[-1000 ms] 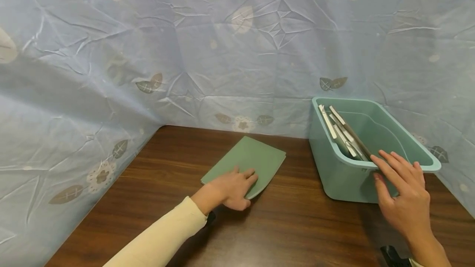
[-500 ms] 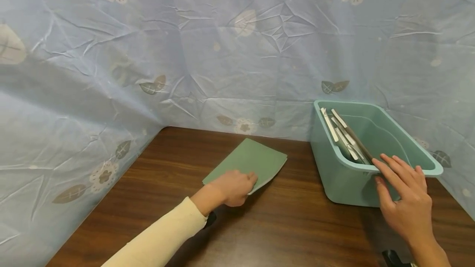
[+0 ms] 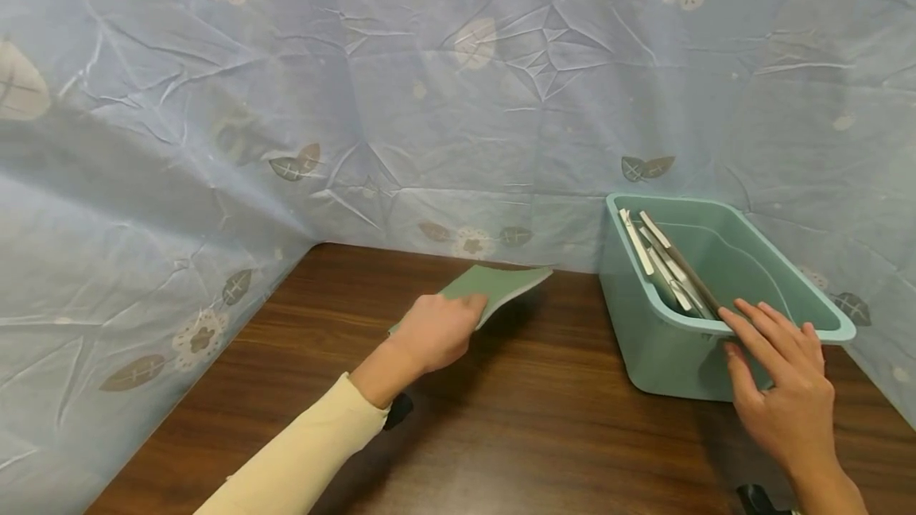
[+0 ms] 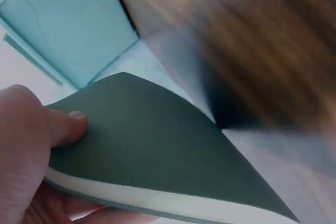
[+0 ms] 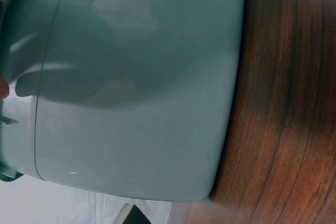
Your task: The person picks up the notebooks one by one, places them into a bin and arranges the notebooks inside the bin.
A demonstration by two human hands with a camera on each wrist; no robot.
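My left hand (image 3: 436, 328) pinches the near edge of a green soft-covered notebook (image 3: 494, 286). The left wrist view shows the thumb on the cover of the notebook (image 4: 142, 135) and the other fingers beneath, with white page edges showing. The notebook bends, its right side raised over the table. At the right, my right hand (image 3: 783, 388) rests on the near rim of a teal plastic bin (image 3: 680, 360), fingers extended over the edge and thumb against the outer wall. The bin's side (image 5: 136, 103) fills much of the right wrist view.
Several thin books (image 3: 673, 265) with white page edges stand along the left side inside the bin. Beneath everything is a dark wooden table (image 3: 558, 435). A pale blue floral cloth (image 3: 429, 102) hangs behind it and along the left.
My left hand has gone from lying on the flat notebook to gripping its near edge and lifting it off the table. The right hand stays on the bin's rim.
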